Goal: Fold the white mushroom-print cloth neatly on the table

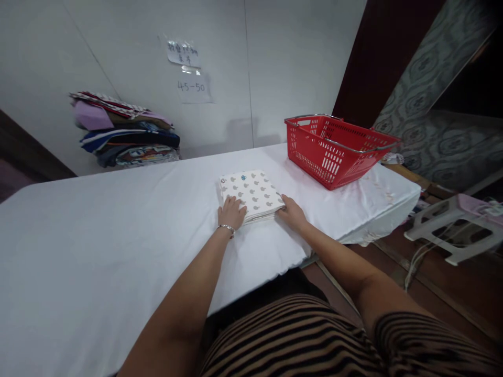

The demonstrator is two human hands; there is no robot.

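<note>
A folded white cloth (255, 191) with grey and blue printed figures lies in a neat, thick square on the white-covered table (129, 235). My left hand (231, 212), with a silver bracelet at the wrist, rests on its near left corner, fingers spread over the top. At the near right corner my right hand (291, 211) grips the edge, thumb above and the other fingers partly hidden under or beside the layers.
A red plastic basket (334, 157) with metal handles stands at the table's back right. Against the wall at back left is a stack of folded fabrics (128, 131). Handwritten paper signs (192, 86) hang on the wall. A white plastic stool (456, 225) stands right of the table.
</note>
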